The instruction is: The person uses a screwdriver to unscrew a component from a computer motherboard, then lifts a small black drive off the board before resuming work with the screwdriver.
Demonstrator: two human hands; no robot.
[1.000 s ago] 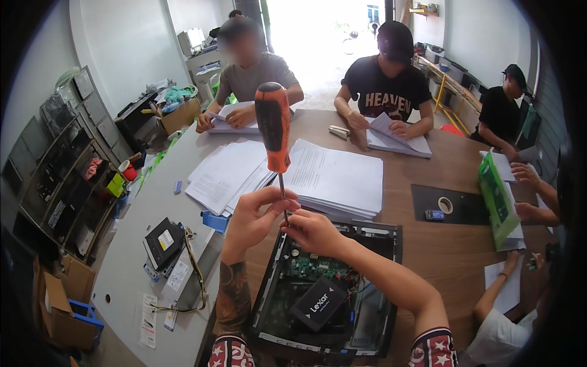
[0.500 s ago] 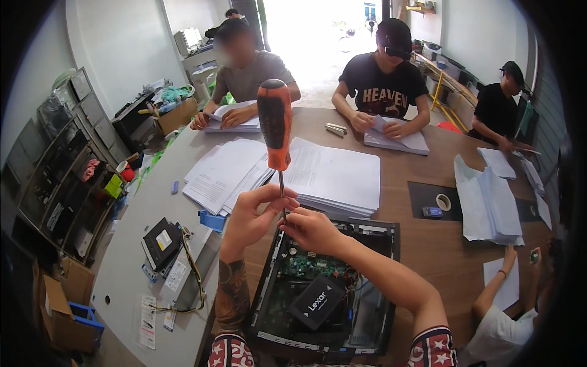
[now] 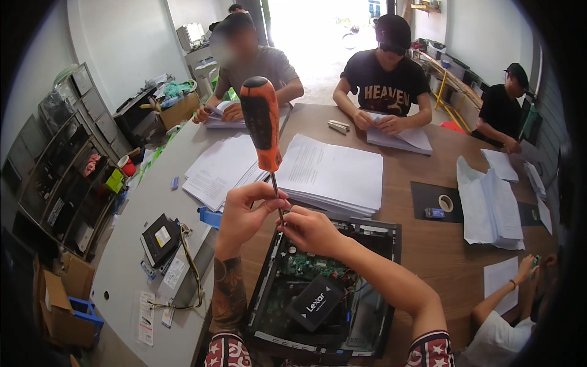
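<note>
In the head view, above the brown and grey table, an orange-and-black screwdriver stands nearly upright, handle up and leaning slightly left, held clear of the open black computer case. The left hand grips the thin metal shaft below the handle between thumb and fingers. The right hand has its fingertips bunched around the shaft's lower end; whether a small piece is pinched there too is impossible to tell. Under the right forearm, the case shows a green circuit board, some wiring and a flat black drive lying tilted inside. To the left, on the grey part, a black optical drive rests against a silver metal box with a bundle of cables. Beyond the hands are a thick stack of printed sheets and, left of it, a spread pile of papers. Across the table two people handle papers, the one on the right in a black T-shirt. A tape roll lies on a dark panel farther right.
</note>
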